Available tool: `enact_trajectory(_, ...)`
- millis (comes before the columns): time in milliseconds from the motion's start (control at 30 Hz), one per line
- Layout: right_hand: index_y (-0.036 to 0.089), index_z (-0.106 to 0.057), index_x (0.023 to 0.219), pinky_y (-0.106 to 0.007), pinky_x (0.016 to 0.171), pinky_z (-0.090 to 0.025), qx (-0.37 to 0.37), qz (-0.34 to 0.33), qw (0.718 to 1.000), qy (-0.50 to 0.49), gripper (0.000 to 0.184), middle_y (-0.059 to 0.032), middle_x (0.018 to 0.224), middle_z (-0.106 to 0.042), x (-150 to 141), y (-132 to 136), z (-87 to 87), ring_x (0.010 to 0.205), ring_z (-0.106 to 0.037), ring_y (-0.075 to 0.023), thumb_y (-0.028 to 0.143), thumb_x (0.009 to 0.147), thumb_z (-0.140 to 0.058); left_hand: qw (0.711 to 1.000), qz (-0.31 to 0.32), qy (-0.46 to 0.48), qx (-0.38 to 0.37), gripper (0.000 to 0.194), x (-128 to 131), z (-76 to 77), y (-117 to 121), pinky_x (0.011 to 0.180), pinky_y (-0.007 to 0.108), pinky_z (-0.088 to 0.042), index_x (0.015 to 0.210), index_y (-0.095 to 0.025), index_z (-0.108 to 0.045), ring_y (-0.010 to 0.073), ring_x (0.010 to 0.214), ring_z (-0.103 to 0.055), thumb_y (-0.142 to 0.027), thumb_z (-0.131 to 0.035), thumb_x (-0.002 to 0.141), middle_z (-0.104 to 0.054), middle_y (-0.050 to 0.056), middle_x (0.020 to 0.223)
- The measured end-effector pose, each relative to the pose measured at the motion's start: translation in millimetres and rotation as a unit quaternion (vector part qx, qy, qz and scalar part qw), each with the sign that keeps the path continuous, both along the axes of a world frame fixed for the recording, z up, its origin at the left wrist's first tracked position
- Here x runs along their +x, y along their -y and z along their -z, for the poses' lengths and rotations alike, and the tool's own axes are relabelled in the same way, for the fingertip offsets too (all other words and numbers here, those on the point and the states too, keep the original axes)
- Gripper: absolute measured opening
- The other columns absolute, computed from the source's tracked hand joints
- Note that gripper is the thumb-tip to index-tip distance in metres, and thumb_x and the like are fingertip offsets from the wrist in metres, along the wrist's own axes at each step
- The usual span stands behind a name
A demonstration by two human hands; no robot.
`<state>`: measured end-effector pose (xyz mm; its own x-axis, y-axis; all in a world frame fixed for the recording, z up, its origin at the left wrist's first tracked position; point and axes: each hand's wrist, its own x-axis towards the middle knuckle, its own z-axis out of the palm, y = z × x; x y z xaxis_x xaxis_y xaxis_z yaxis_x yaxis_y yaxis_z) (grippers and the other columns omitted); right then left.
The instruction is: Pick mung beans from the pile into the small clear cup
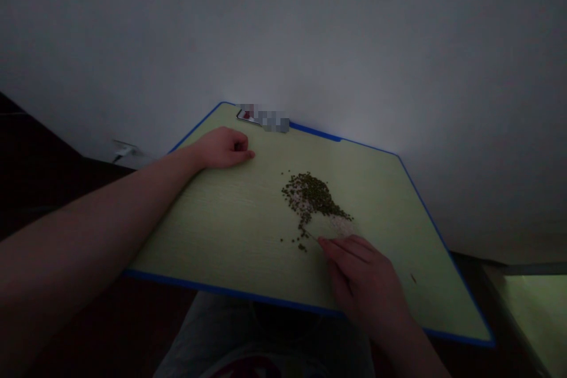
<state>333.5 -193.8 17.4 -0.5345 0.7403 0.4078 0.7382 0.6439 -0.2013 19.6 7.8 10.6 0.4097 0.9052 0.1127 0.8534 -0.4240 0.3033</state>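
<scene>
My left hand (pixel 224 147) rests on the far left part of the small pale table (pixel 212 236), its fingers curled in and nothing visible in them. Near the front, my right hand (pixel 365 269) pinches a thin, slender tool (pixel 310 237) whose tip points at a few loose beans. What kind of tool it is cannot be made out. Just beyond lies a heap of small dark green beans (pixel 316 192), with some scattered beans (pixel 302 247) closer to me. Pale, rice-like grains (pixel 341 224) lie beside the heap, partly behind my right hand, and more show among the beans.
A phone-like flat object (pixel 261 120), partly blurred out, lies at the table's far edge. The table has a blue rim (pixel 230 291) and stands against a white wall (pixel 310 41). A small brown sliver (pixel 413 278) lies at the right. A plug (pixel 125 150) sits low on the wall.
</scene>
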Motion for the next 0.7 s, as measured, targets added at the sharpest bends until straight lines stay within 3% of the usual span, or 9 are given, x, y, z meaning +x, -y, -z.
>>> enact_trajectory(500,0.014,-0.068,0.11,-0.037,0.071,-0.058,-0.014,0.014,1.0,-0.016,0.031,-0.0095,0.093,-0.074,1.5,-2.1,2.0,0.079,-0.066,-0.0197,0.008,0.087,-0.048,1.0,0.007,0.004,0.001,0.038,-2.7,3.0,-1.1,0.055,0.027,-0.028,0.064,-0.018,-0.057,0.0124,0.054,-0.044,-0.052,-0.048,0.078,-0.052,0.0,0.056)
enact_trajectory(700,0.016,-0.069,0.11,-0.037,0.072,-0.059,-0.003,-0.011,1.0,-0.022,0.033,-0.0084,0.094,-0.074,1.1,-2.2,-1.2,0.079,-0.067,-0.0198,0.008,0.087,-0.047,1.0,-0.004,0.004,-0.003,0.037,0.6,-0.7,0.7,0.054,0.027,-0.027,0.064,-0.017,-0.057,0.0119,0.053,-0.043,-0.051,-0.049,0.077,-0.054,0.0,0.056)
